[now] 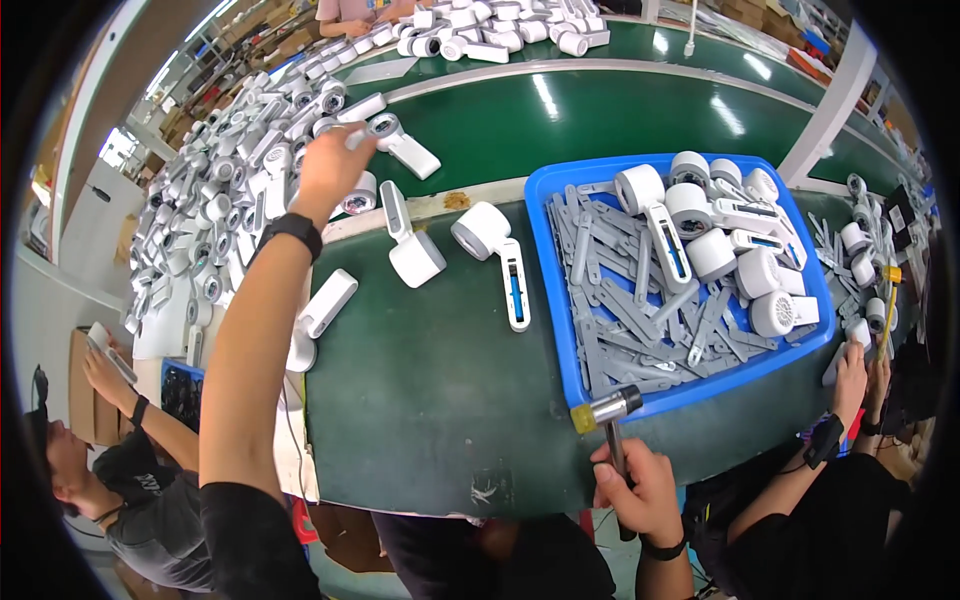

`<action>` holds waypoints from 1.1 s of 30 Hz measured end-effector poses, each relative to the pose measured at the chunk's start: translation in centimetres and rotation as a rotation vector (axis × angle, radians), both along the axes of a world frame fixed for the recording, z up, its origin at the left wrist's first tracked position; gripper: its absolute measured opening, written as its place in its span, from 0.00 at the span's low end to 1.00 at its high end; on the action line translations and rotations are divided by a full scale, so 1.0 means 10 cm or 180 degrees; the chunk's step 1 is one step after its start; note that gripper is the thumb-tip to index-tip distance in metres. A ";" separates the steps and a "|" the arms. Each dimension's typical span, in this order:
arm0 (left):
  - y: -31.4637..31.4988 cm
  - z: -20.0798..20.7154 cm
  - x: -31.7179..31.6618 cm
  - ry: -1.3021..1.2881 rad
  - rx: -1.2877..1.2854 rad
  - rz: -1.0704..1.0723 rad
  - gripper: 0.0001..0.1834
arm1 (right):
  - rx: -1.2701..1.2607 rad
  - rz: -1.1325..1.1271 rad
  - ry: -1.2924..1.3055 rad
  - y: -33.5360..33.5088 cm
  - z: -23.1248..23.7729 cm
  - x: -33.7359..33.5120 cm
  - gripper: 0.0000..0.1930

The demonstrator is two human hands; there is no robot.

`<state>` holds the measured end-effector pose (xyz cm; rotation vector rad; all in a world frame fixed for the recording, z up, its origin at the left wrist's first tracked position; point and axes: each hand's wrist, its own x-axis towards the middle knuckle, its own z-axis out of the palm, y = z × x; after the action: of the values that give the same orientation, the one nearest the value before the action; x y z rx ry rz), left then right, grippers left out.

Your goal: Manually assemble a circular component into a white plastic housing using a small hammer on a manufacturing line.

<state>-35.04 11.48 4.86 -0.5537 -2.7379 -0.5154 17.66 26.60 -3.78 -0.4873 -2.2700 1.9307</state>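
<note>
My left hand (pixel 335 165) stretches to the far left over a heap of white handheld fans (pixel 225 165). Its fingers are curled, with a bit of white between them; what they grip is mostly hidden. Just beyond them lies a single fan (pixel 413 155). At the near edge of the green table (pixel 430 400), my right hand (pixel 645 490) is wrapped round the handle of a two-faced mallet (pixel 606 408), its head yellow on one end and black on the other. Two fans, one with a grey-collared head (pixel 415 258) and one with a blue strip (pixel 515 285), lie on the table.
A blue tray (pixel 570 340) holds grey flat strips (pixel 630 310) and several fans (pixel 690 210). Behind runs a green conveyor (pixel 600 110); more fans (pixel 500 30) are piled beyond it. Co-workers sit left (pixel 150 500) and right (pixel 840 430). A white post (pixel 830 110) stands at back right.
</note>
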 end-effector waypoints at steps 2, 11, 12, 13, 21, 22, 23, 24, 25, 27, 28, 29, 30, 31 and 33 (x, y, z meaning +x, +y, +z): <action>0.09 0.07 0.39 -0.0144 -0.0233 -0.1458 0.29 | -0.0404 -0.0179 -0.0081 0.00 0.00 0.02 0.08; 0.43 -0.49 1.50 0.0494 -0.1062 -0.3009 0.32 | -0.0745 -0.0286 0.0131 -0.09 -0.05 -0.05 0.09; 0.46 -0.51 1.50 0.0514 -0.1029 -0.3005 0.32 | -0.0708 -0.0285 0.0135 -0.08 -0.06 -0.04 0.09; 0.48 -0.51 1.48 0.0164 -0.1183 -0.2825 0.35 | -0.0713 -0.0328 0.0162 -0.08 -0.08 -0.05 0.09; -0.11 -0.22 2.33 0.0817 -0.0634 -0.2142 0.32 | -0.0870 -0.0437 0.0333 -0.03 -0.19 0.00 0.08; -0.26 -0.22 2.49 0.0658 -0.0512 -0.2061 0.32 | -0.0763 -0.0425 0.0303 -0.03 -0.18 0.02 0.08; -0.42 -0.22 2.63 0.0646 -0.0436 -0.1976 0.31 | -0.0776 -0.0400 0.0316 -0.03 -0.17 0.00 0.08; -0.56 -0.24 2.75 0.0633 -0.0353 -0.1901 0.31 | -0.0806 -0.0393 0.0303 -0.03 -0.17 -0.01 0.08; -0.69 -0.25 2.89 0.0478 -0.0366 -0.1712 0.31 | -0.0847 -0.0378 0.0277 -0.04 -0.16 0.00 0.08; -0.89 -0.34 3.07 0.0406 -0.0322 -0.1507 0.31 | -0.0850 -0.0394 0.0286 -0.08 -0.15 -0.03 0.08; -0.97 -0.39 3.14 0.0312 -0.0253 -0.1336 0.31 | -0.0836 -0.0446 0.0270 -0.09 -0.16 -0.03 0.08; -1.04 -0.43 3.20 0.0177 -0.0197 -0.1299 0.31 | -0.0856 -0.0419 0.0290 -0.10 -0.17 -0.04 0.08; -1.08 -0.49 3.25 0.0029 -0.0131 -0.1265 0.31 | -0.0849 -0.0382 0.0318 -0.11 -0.17 -0.05 0.08; -1.12 -0.52 3.26 0.0163 -0.0151 -0.1303 0.30 | -0.0782 -0.0376 0.0308 -0.12 -0.16 -0.06 0.07; -1.16 -0.44 3.25 0.0074 -0.0248 -0.1399 0.30 | -0.0642 -0.0371 0.0270 -0.11 -0.18 -0.02 0.07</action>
<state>-2.51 -0.15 0.44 -1.1854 -2.6220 -0.4954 17.44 25.52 -5.54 -0.5356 -1.9612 2.0889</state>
